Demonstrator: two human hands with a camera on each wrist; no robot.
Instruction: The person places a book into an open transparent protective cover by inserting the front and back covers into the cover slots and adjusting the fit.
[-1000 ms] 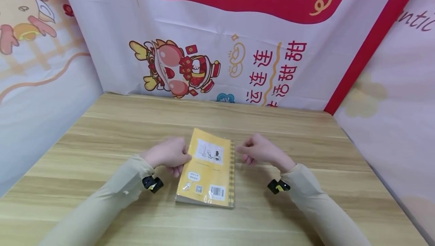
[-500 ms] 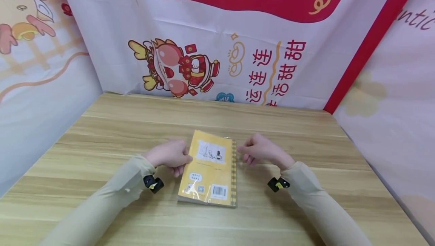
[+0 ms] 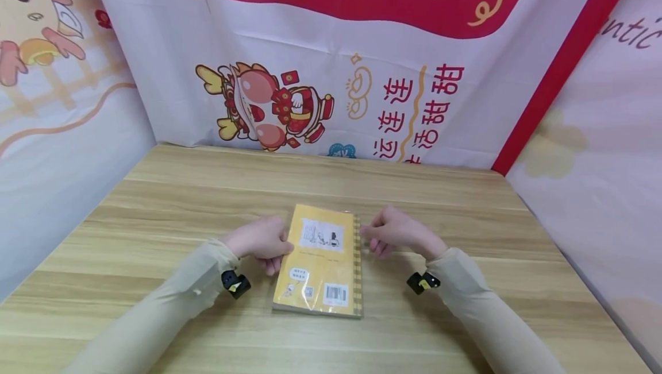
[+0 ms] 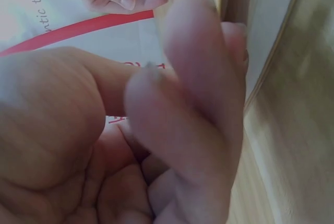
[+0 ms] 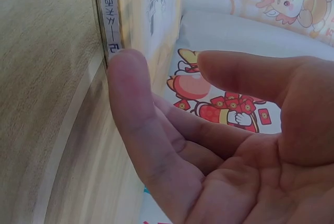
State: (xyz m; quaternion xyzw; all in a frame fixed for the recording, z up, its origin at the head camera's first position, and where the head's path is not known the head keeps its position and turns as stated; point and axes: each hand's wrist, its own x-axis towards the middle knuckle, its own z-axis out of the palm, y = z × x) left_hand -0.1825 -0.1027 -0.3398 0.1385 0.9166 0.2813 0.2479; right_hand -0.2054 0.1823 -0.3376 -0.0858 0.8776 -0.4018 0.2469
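A yellow book [image 3: 318,268] in a glossy clear cover lies back side up on the table, its checked spine to the right. At its left edge my left hand [image 3: 261,242] grips with the thumb over the border of the cover and the other fingers curled at the side. Those fingers largely hide the contact in the left wrist view, where a pale strip of the book's edge [image 4: 266,41] shows. Beside the spine is my right hand [image 3: 400,233], thumb and forefinger apart. Its forefinger tip [image 5: 128,65] sits right at the spine [image 5: 109,12] in the right wrist view.
The wooden table [image 3: 196,190] runs back to a white and red cloth banner [image 3: 357,35]. Printed cloth also hangs along the left [image 3: 67,150] and right [image 3: 595,190] sides. Both sleeved wrists carry small black cameras.
The book has shifted slightly right and toward the person and has turned a little straighter, its far left corner lower. My left hand has moved with it; the right hand has hardly moved.
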